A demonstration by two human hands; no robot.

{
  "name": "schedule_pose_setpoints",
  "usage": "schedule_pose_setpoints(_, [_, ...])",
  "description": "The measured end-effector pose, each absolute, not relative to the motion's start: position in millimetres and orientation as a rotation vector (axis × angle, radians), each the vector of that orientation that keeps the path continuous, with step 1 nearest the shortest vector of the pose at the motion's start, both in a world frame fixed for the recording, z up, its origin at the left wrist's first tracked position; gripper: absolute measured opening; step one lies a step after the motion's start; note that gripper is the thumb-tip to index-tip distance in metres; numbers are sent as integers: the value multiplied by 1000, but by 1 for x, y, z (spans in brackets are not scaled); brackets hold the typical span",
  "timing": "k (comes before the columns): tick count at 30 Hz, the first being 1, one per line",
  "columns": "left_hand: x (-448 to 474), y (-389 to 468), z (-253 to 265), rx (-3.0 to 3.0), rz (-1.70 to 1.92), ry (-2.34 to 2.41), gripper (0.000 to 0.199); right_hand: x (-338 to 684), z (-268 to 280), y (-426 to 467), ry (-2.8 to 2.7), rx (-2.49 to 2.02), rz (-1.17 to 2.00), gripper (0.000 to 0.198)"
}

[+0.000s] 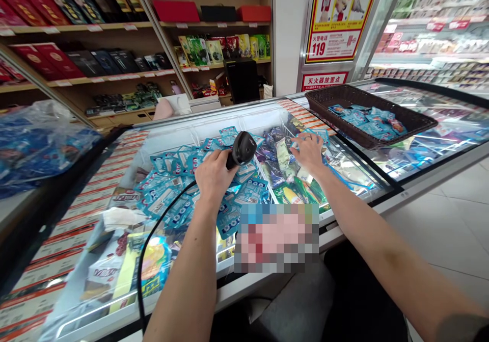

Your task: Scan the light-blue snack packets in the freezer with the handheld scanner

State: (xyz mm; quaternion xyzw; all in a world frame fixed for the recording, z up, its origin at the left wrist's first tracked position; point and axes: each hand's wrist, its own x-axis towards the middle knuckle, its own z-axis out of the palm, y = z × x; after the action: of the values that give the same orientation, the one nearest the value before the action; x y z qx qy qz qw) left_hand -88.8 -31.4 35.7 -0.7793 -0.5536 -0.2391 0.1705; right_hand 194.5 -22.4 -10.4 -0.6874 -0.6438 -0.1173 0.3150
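My left hand (214, 177) is closed around the handle of a black barcode scanner (244, 148), and its black cable (162, 218) runs down towards me. Below the scanner, many blue packets (164, 199) lie loosely heaped in the chest freezer. My right hand (308, 151) is above the freezer's right side with its fingers spread. Just behind its fingertips is another blue packet (323, 135); whether they touch it I cannot tell. Under that hand lie bagged ice creams in purple and green wrappers (294, 191), beyond a white wire divider (266, 179).
A brown woven basket (324, 100) holding blue packets stands on the freezer's glass at right. At left lies a clear plastic bag with blue contents (34, 140). A pixelated patch covers the front edge. Shelves of boxes (178, 11) and a red-yellow poster (336, 18) stand behind.
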Motion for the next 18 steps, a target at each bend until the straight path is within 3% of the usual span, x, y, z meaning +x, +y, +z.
schedule_pose_setpoints(8, [-88,-31,36,-2186,-747,-1615,33,153,-3,-29,-2053,-1595,130,54])
schedule_pose_setpoints(18, [-87,-31,35,-2189,-709,-1617,32,143,0,-41,-2265,-1543,95,63])
